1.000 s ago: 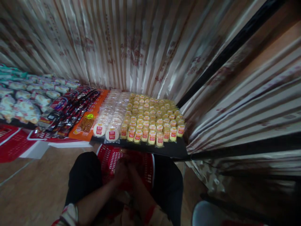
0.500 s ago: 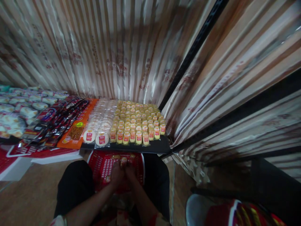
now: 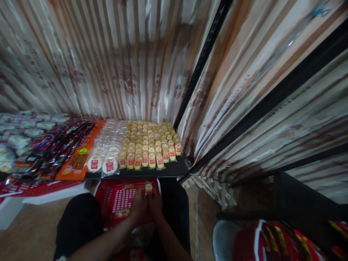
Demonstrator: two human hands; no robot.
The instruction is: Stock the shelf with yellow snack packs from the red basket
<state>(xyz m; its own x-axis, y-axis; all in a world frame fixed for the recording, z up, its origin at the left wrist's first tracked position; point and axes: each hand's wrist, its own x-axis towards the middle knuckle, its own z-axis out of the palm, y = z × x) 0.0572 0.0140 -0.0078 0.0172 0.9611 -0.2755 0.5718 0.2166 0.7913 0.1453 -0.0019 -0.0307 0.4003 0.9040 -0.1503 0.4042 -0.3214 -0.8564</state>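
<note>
Both of my hands meet over a red plastic basket between my knees. My left hand and my right hand are closed together on one small wrapped snack, yellowish with a red and white label. Its lower end is hidden by my fingers. Inside the basket lie another wrapped snack by my left wrist and one more near the far rim. Just beyond, on a black shelf, several rows of the same yellow snacks stand upright.
Left of the yellow snacks are round white wrapped crackers, an orange bag, dark packets and white packets. A striped curtain hangs behind black metal posts. At lower right are a grey stool and a red bag of packets.
My view has turned slightly right, so the shelf sits further left. My hands, still holding the snack, have shifted a little toward the basket's right side.
</note>
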